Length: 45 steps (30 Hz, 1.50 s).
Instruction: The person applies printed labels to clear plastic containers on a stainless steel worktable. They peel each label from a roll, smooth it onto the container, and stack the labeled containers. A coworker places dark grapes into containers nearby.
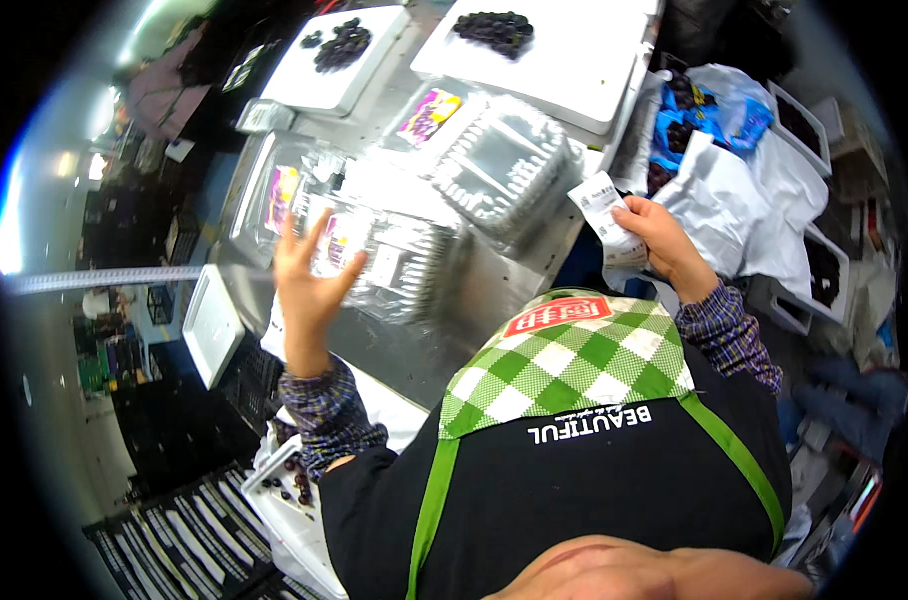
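My right hand [655,231] grips a strip of white printed labels [602,214] that hangs beside the metal table's edge. With fingers spread, my left hand [311,274] hovers over the near left side of the table and holds nothing. Just beyond its thumb are stacked clear plastic clamshell boxes [405,262] with colourful labels. Another clear clamshell stack [506,161] stands farther right. Behind my left fingers sits a third clear container [262,187], partly hidden. Whether my left fingertips touch any box, I cannot tell.
Two white foam slabs [574,82] at the back bear bunches of dark grapes [495,31]. On the right, white plastic sheeting [769,202] and foam boxes hold more grapes. A white foam box [274,499] with loose grapes stands at my lower left, near black slatted crates [187,536].
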Available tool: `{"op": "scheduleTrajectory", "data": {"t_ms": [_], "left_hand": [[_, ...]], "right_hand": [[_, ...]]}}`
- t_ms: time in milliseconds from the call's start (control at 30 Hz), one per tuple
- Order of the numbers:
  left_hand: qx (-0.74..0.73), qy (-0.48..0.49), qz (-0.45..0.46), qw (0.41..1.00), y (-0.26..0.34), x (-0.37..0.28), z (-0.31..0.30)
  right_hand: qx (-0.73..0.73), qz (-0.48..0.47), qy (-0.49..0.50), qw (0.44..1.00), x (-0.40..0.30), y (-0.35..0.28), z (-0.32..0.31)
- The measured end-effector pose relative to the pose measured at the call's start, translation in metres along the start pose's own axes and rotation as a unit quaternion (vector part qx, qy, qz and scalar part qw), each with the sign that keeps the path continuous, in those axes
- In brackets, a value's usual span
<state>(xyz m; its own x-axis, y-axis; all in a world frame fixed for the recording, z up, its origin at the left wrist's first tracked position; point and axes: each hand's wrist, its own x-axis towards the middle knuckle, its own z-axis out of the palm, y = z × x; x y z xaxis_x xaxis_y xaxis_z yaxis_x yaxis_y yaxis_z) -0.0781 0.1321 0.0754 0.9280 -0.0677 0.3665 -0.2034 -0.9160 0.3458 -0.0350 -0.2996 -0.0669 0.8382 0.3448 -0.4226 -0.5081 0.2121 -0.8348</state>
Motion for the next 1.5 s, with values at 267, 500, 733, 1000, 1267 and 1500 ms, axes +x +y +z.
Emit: {"op": "scheduleTrajectory", "data": {"t_ms": [267,500,733,1000,1267,1500], "left_hand": [[0.118,-0.089,-0.059,0.987,-0.035,-0.087,0.107],[-0.307,0.010,-0.080,0.948,0.045,-0.036,0.101],[-0.527,-0.085,-0.084,0.842,0.104,-0.001,0.121],[-0.511,-0.051,-0.045,0.857,0.114,-0.003,0.118],[-0.494,-0.034,-0.034,0.868,0.113,-0.005,0.121],[-0.482,-0.014,-0.021,0.876,0.119,-0.002,0.123]], "right_hand": [[-0.031,-0.008,-0.062,0.998,0.018,-0.011,0.033],[-0.152,-0.065,-0.114,0.980,0.014,-0.032,0.069],[-0.314,-0.163,-0.099,0.930,-0.003,-0.054,0.091],[-0.241,-0.227,-0.090,0.939,-0.004,-0.054,0.107],[-0.331,-0.279,-0.061,0.899,-0.002,-0.052,0.105],[-0.256,-0.257,-0.060,0.930,-0.004,-0.048,0.111]]}}
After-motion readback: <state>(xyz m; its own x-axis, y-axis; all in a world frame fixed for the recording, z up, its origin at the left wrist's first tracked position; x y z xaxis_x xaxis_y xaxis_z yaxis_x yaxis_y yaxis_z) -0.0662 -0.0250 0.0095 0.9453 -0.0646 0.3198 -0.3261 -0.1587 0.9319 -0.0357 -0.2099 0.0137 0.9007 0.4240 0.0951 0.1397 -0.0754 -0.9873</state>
